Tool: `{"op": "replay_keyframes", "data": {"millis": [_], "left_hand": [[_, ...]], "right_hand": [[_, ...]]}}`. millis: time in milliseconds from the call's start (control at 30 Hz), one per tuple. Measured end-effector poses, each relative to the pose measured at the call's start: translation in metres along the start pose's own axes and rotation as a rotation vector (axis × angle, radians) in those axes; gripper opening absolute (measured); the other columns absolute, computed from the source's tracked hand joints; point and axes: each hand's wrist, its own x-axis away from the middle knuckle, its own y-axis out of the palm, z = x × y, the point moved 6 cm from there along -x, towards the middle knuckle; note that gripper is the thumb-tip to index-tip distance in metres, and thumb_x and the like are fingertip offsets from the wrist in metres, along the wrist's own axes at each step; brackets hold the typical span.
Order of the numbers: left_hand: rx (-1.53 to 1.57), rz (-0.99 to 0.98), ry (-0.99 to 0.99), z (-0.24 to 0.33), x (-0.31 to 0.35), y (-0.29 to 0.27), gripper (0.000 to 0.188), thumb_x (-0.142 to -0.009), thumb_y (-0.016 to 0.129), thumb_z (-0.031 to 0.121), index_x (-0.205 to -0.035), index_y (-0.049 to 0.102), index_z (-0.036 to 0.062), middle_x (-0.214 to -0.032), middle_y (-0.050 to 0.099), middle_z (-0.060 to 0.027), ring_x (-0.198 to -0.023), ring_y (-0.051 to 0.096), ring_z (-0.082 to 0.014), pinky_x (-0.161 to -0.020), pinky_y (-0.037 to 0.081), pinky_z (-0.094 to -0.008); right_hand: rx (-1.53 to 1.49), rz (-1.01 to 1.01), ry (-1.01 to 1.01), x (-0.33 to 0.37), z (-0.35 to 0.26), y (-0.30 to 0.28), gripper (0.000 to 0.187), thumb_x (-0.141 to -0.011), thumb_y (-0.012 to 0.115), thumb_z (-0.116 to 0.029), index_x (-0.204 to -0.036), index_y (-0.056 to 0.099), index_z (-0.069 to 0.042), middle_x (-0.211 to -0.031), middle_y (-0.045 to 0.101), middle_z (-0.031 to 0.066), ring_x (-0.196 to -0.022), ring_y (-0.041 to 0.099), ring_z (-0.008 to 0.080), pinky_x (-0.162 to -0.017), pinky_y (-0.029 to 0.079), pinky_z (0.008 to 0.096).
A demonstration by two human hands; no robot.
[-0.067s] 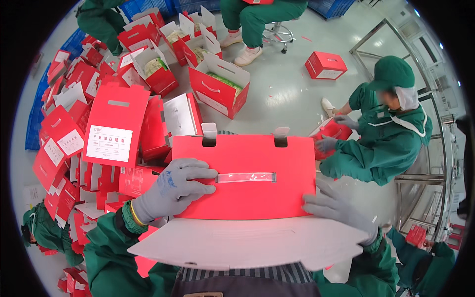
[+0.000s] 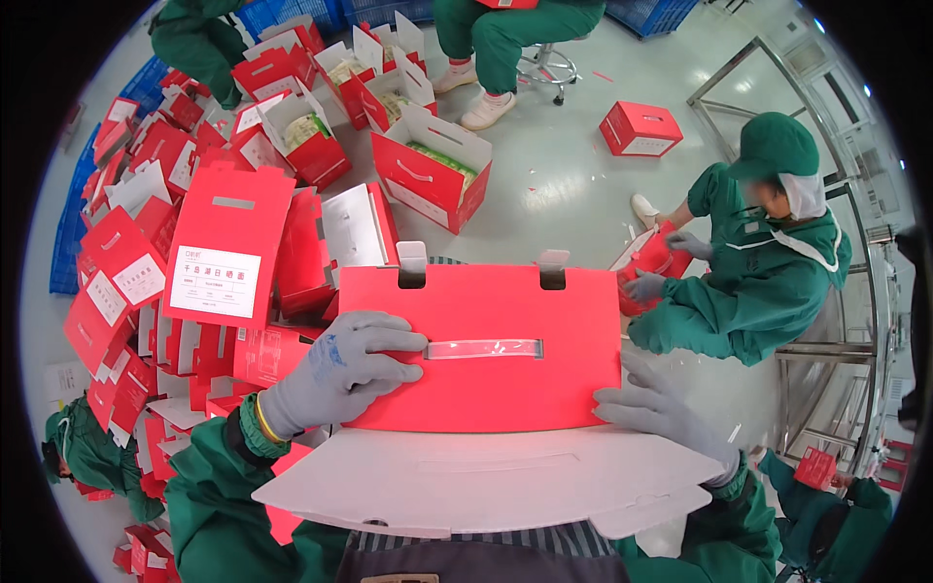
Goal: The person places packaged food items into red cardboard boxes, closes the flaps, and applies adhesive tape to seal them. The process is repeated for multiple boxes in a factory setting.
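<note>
A red carton (image 2: 486, 398) with a clear plastic handle strip (image 2: 486, 349) across its top panel sits in front of me. My left hand (image 2: 335, 374), in a grey glove, holds the carton's left side, its fingertips lying on the top panel by the strip's left end. At the lower right edge, my gloved right hand (image 2: 671, 413) grips the carton, fingers against its side. A pale inner flap (image 2: 486, 476) stands folded out toward my apron. Two small tabs poke up through slots along the far edge. The carton's inside is hidden.
Red cartons (image 2: 228, 243) are heaped at my left. Several open cartons holding packets, one nearest (image 2: 428, 180), stand ahead. A closed red carton (image 2: 641, 129) rests on the floor. A co-worker (image 2: 768, 233) handles a red carton at right, beside a metal frame (image 2: 826, 348). Others work around.
The pale flap has tipped slightly lower toward me. My hands stay almost where they were. The co-worker at right has shifted the carton in their hands a little.
</note>
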Motion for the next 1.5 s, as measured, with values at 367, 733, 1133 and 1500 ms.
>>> {"op": "replay_keyframes", "data": {"millis": [367,733,1133,1500], "left_hand": [[1.302,0.507,-0.558,-0.04,0.024,-0.016,0.07,-0.102,0.061,0.043,-0.154,0.037,0.0022,-0.144,0.054,-0.0137,-0.131,0.056,-0.0245,-0.109,0.047,-0.0398],[1.009,0.693,-0.887,-0.058,0.002,0.009,0.064,-0.092,0.075,0.026,-0.143,0.047,0.002,-0.137,0.053,-0.0145,-0.124,0.057,-0.0217,-0.103,0.051,-0.0353],[0.966,0.535,-0.879,-0.051,0.004,0.013,0.049,-0.094,0.067,0.029,-0.134,0.053,0.0055,-0.125,0.058,-0.0113,-0.112,0.062,-0.0187,-0.096,0.054,-0.0325],[0.645,0.398,-0.789,-0.056,-0.001,-0.003,0.042,-0.093,0.068,0.02,-0.131,0.056,0.0052,-0.13,0.058,-0.0116,-0.118,0.059,-0.0229,-0.106,0.047,-0.0358]], "right_hand": [[-0.72,0.642,0.5,-0.05,0.067,0.027,0.066,-0.094,0.072,-0.021,-0.147,0.042,0.003,-0.133,0.06,0.0134,-0.12,0.059,0.0193,-0.105,0.048,0.0344],[-1.416,0.523,0.593,-0.066,0.114,0.047,0.072,-0.096,0.069,-0.031,-0.155,0.038,-0.002,-0.14,0.057,0.0145,-0.127,0.059,0.0229,-0.102,0.053,0.0373],[-0.81,0.985,0.498,-0.007,0.032,0.055,0.076,-0.091,0.065,-0.019,-0.158,0.031,-0.005,-0.149,0.049,0.0154,-0.132,0.053,0.0274,-0.113,0.042,0.043],[0.278,0.095,-0.004,-0.115,-0.054,0.048,0.028,-0.089,0.075,-0.022,-0.109,0.064,-0.007,-0.099,0.062,0.0082,-0.087,0.062,0.027,-0.074,0.05,0.0394]]}}
